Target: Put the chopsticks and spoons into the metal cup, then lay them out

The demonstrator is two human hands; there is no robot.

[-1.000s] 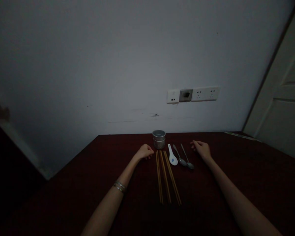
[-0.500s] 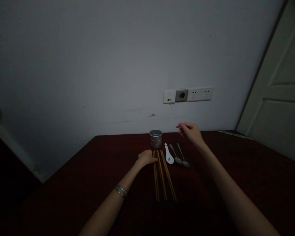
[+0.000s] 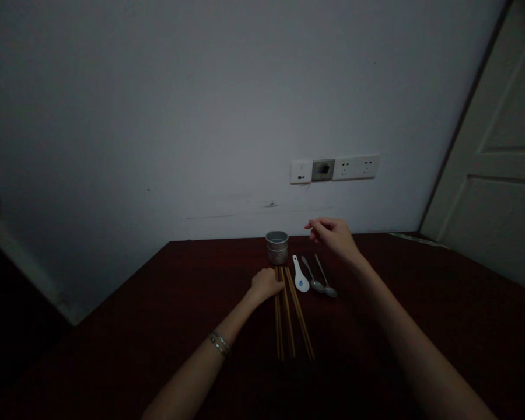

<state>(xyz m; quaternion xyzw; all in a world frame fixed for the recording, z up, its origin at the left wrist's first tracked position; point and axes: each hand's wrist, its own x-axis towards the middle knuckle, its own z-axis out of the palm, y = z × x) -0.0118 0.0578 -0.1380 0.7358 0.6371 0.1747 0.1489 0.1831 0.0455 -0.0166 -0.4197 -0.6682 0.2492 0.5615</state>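
My left hand is closed over the upper part of the leftmost chopsticks, its thumb across them and the other fingers partly hidden. More chopsticks lie beside these, and a third group slants to their right. Above the spoons hovers my right hand, fingers curled in with nothing visible in them. Below it are a white soup spoon with a blue mark and two metal spoons. Just beyond the chopstick tops stands a grey metal cup, upright.
All of it rests on a dark red tabletop against a pale wall. Sockets are set in the wall behind. A panelled door stands at the right. The light is dim.
My left hand has slid a little to the right, bringing the leftmost chopsticks closer to the middle ones. My right hand has shifted slightly left toward the cup.
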